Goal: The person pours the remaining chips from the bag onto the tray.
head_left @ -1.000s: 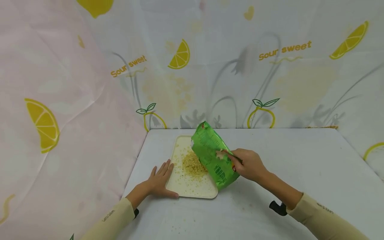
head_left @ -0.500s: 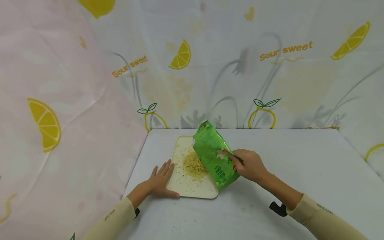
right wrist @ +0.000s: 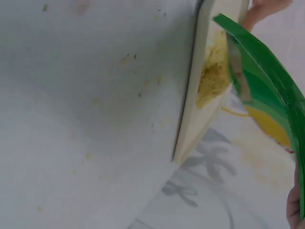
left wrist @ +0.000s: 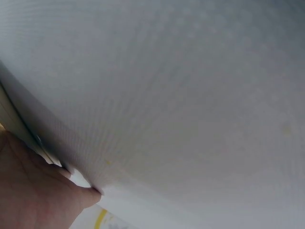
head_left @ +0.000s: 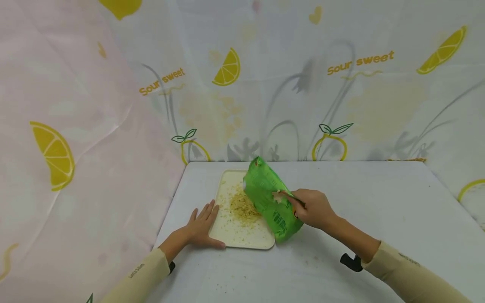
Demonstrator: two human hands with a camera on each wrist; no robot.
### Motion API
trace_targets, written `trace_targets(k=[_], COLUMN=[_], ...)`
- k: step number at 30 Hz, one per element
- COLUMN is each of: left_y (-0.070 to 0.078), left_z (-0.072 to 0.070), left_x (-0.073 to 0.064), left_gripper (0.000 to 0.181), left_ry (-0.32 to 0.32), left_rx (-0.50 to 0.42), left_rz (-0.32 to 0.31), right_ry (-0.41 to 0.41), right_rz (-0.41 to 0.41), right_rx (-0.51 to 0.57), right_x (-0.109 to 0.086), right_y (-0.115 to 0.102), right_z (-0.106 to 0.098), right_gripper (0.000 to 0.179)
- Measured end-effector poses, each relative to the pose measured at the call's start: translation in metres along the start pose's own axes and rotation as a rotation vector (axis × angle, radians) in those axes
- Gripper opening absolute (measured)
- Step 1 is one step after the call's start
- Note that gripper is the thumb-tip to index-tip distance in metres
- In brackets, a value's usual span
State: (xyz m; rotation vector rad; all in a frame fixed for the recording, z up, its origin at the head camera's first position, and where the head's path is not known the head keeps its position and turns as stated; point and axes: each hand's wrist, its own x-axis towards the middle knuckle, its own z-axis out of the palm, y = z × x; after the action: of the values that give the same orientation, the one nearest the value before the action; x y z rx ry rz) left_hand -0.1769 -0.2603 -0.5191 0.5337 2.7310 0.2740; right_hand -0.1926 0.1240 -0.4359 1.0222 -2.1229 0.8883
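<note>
A green plastic food bag leans slantwise over the right side of a cream rectangular tray. My right hand grips the bag by its right edge; in the right wrist view the bag's green edge shows close up. Yellow crumbs lie heaped mid-tray, partly hidden by the bag, with loose bits scattered round the heap. My left hand rests with fingers spread along the tray's left edge, its thumb at the near corner. In the left wrist view that hand shows at lower left.
A white cloth-covered table extends right of the tray, a few crumbs on its near part. Behind it hangs a lemon-printed curtain; a pinkish one hangs on the left. Dark straps sit at the wrists.
The bag's upper end has dipped slightly, and its surface looks more crumpled. Both hands stay at nearly the same places, and the crumb heap looks the same.
</note>
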Motion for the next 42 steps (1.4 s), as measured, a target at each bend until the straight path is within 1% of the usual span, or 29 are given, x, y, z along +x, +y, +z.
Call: trace_targets(k=[2, 6, 8, 9, 12, 13, 15, 19, 20, 21, 24, 26, 30, 31, 33, 37, 38, 42], left_y=[0.0, -0.001, -0.001, -0.001, -0.002, -0.002, -0.002, -0.003, -0.003, -0.003, -0.002, -0.002, -0.001, -0.002, -0.002, -0.002, -0.001, -0.001], left_z=[0.0, 0.0, 0.0, -0.001, -0.001, -0.001, -0.001, 0.001, 0.002, 0.002, 0.002, 0.002, 0.001, 0.001, 0.0, 0.001, 0.001, 0.001], left_x=[0.001, 0.001, 0.0, 0.0, -0.001, -0.001, -0.002, -0.001, -0.001, -0.001, 0.001, 0.001, 0.0, 0.0, 0.0, -0.001, -0.002, -0.002], left_gripper=[0.136, 0.135, 0.135, 0.136, 0.136, 0.136, 0.136, 0.136, 0.136, 0.136, 0.136, 0.136, 0.136, 0.136, 0.136, 0.136, 0.136, 0.136], left_ry=[-0.003, 0.008, 0.014, 0.014, 0.006, 0.009, 0.015, 0.009, 0.008, 0.009, 0.014, 0.018, 0.014, 0.015, 0.02, 0.014, 0.012, 0.008], left_rx=[0.006, 0.009, 0.006, -0.001, -0.008, -0.01, -0.01, -0.006, -0.007, -0.008, 0.003, 0.009, 0.018, 0.015, 0.009, 0.001, 0.0, 0.008], left_rz=[0.001, -0.005, -0.006, -0.002, 0.002, 0.002, -0.003, 0.005, 0.006, 0.008, 0.001, -0.004, -0.006, -0.007, -0.008, -0.008, -0.007, -0.01], right_ry=[-0.046, -0.074, -0.082, -0.071, 0.001, 0.014, -0.018, -0.148, -0.169, -0.173, -0.157, -0.126, 0.028, 0.041, -0.002, -0.147, -0.159, -0.15], right_rz=[0.014, 0.064, 0.076, 0.081, 0.1, 0.102, 0.101, 0.091, 0.098, 0.106, 0.128, 0.124, 0.07, 0.059, 0.075, 0.149, 0.167, 0.172], right_rx=[-0.015, -0.03, -0.039, -0.036, -0.003, -0.005, -0.022, -0.096, -0.108, -0.115, -0.129, -0.118, -0.049, -0.049, -0.049, -0.088, -0.084, -0.079], right_x=[-0.002, -0.002, -0.002, -0.001, 0.002, 0.003, 0.005, 0.005, 0.004, 0.004, 0.004, 0.006, 0.01, 0.011, 0.011, 0.005, 0.004, 0.001], right_y=[-0.001, -0.002, -0.002, -0.001, -0.002, -0.002, -0.004, -0.011, -0.012, -0.013, -0.012, -0.012, -0.012, -0.012, -0.013, -0.013, -0.013, -0.011], right_z=[0.002, 0.001, 0.0, 0.0, -0.002, -0.002, -0.001, 0.002, 0.003, 0.003, 0.003, 0.001, -0.003, -0.003, -0.002, 0.003, 0.003, 0.005], right_gripper=[0.031, 0.032, 0.028, 0.025, 0.012, 0.009, 0.013, 0.03, 0.034, 0.033, 0.03, 0.027, 0.012, 0.01, 0.015, 0.035, 0.037, 0.036])
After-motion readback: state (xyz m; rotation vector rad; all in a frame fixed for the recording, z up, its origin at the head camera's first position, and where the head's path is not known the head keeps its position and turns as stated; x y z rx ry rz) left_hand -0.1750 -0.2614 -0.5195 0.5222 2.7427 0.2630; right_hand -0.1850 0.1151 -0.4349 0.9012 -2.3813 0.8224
